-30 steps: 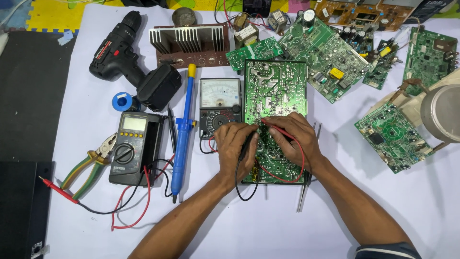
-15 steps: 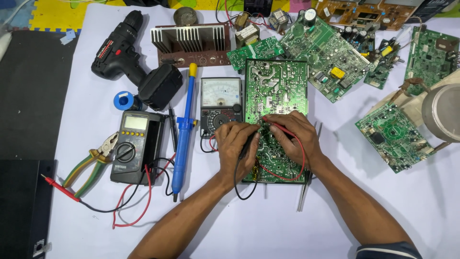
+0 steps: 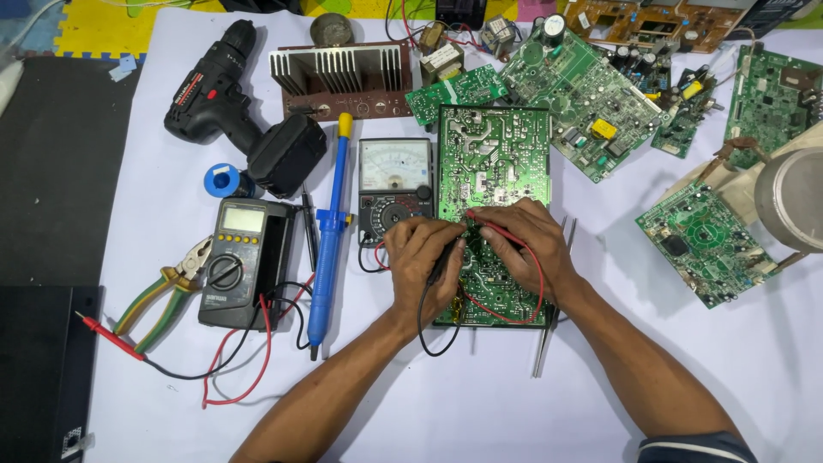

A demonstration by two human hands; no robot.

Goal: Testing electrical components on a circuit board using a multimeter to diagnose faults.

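Observation:
A green circuit board (image 3: 493, 163) lies solder side up in the middle of the white table. My left hand (image 3: 422, 261) grips a black test probe (image 3: 443, 261) whose tip points onto the board's lower half. My right hand (image 3: 523, 244) pinches a red test probe (image 3: 489, 223) and presses it on the board close to the black one. The black and red leads loop under my wrists toward the analog meter (image 3: 394, 184) just left of the board.
Left of the meter lie a blue desoldering pump (image 3: 327, 249), a digital multimeter (image 3: 238, 261) with loose leads, pliers (image 3: 167, 287) and a black cordless drill (image 3: 236, 107). A finned heatsink (image 3: 343, 73) and several more circuit boards (image 3: 574, 90) crowd the back and right. Tweezers (image 3: 553, 317) rest beside my right wrist.
Both hands stay on the board with the probes; only slight shifts of the fingers and the view.

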